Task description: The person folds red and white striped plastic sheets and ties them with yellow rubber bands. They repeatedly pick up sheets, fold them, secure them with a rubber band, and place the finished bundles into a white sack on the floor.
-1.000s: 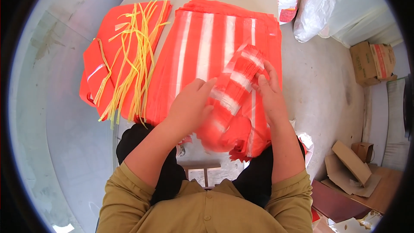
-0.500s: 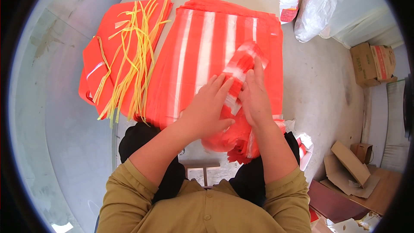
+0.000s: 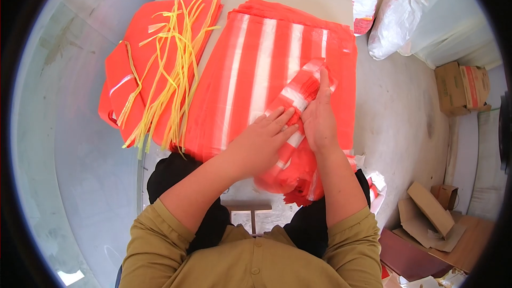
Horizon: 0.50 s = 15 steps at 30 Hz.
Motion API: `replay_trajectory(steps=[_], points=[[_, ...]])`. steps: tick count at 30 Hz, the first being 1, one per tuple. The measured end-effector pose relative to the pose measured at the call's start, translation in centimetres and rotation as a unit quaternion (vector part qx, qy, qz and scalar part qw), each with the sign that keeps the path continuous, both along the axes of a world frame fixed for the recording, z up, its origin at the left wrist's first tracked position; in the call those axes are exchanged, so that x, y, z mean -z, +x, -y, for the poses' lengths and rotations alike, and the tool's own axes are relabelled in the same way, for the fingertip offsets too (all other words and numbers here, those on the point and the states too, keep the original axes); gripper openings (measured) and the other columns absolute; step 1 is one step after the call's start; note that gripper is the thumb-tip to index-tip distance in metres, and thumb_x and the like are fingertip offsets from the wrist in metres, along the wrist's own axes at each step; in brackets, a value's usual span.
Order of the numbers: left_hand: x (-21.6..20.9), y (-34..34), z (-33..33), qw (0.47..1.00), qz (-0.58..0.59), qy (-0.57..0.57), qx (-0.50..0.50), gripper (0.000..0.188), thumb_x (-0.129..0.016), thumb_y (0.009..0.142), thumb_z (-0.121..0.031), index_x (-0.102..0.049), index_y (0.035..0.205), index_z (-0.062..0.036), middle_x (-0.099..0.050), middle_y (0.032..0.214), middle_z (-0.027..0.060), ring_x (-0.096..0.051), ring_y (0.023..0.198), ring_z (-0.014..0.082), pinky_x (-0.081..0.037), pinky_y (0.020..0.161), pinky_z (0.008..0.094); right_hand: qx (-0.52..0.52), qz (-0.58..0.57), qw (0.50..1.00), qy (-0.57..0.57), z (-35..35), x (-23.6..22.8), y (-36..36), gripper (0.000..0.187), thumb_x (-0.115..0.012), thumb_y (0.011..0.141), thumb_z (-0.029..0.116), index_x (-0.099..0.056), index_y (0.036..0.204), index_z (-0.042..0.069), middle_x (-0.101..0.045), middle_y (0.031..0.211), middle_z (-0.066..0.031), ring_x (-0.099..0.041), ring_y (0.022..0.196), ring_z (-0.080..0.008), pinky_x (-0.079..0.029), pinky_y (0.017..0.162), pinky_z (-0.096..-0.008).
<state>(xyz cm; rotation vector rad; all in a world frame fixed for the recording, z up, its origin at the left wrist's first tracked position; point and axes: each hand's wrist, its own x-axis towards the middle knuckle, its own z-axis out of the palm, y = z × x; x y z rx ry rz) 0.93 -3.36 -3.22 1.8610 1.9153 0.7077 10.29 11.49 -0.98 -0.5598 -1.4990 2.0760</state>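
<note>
A folded bundle of red and white striped plastic bags [image 3: 305,86] lies slantwise on a wide stack of the same thin bags [image 3: 250,64]. My left hand [image 3: 264,141] lies on the bundle's left side, fingers stretched out over it. Along its right side my right hand [image 3: 321,120] stands on edge, fingers straight and pointing away from me. Both palms press against the plastic. The bundle's loose, crumpled end [image 3: 293,184] hangs over the near table edge above my lap.
Left of the stack, yellow strips [image 3: 170,82] lie across folded red sheets [image 3: 125,72]. White sacks [image 3: 397,18] stand beyond the table at the far right. Cardboard boxes [image 3: 461,88] sit by the right wall, with an opened carton [image 3: 432,218] nearer me.
My left hand has slid slightly toward me along the bundle. The right hand remains along its right edge. The whole view has shifted a little.
</note>
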Motion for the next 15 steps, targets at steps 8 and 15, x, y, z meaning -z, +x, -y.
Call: replay_trajectory(steps=[8, 15], points=[[0.5, 0.1, 0.1, 0.999, -0.028, -0.028, 0.007, 0.077, -0.063, 0.083, 0.001, -0.043, 0.157, -0.0054, -0.029, 0.170, 0.0204, -0.026, 0.158, 0.0415, -0.031, 0.124, 0.0568, -0.028, -0.029, 0.999, 0.007, -1.4, 0.1, -1.0, 0.083, -0.029, 0.112, 0.058, -0.004, 0.169, 0.003, -0.002, 0.177, -0.0118, -0.010, 0.163, -0.0264, -0.012, 0.131, -0.0444], [-0.1, 0.4, -0.2, 0.997, -0.027, -0.068, 0.012, 0.076, -0.063, 0.084, 0.001, -0.043, 0.157, -0.0054, -0.030, 0.171, 0.0168, -0.024, 0.160, 0.0372, -0.029, 0.125, 0.0560, -0.046, -0.080, 0.996, -0.014, -5.9, 3.2, -0.9, 0.087, -0.028, 0.111, 0.063, -0.005, 0.169, 0.004, -0.008, 0.176, -0.0140, -0.010, 0.162, -0.0283, -0.014, 0.130, -0.0464]])
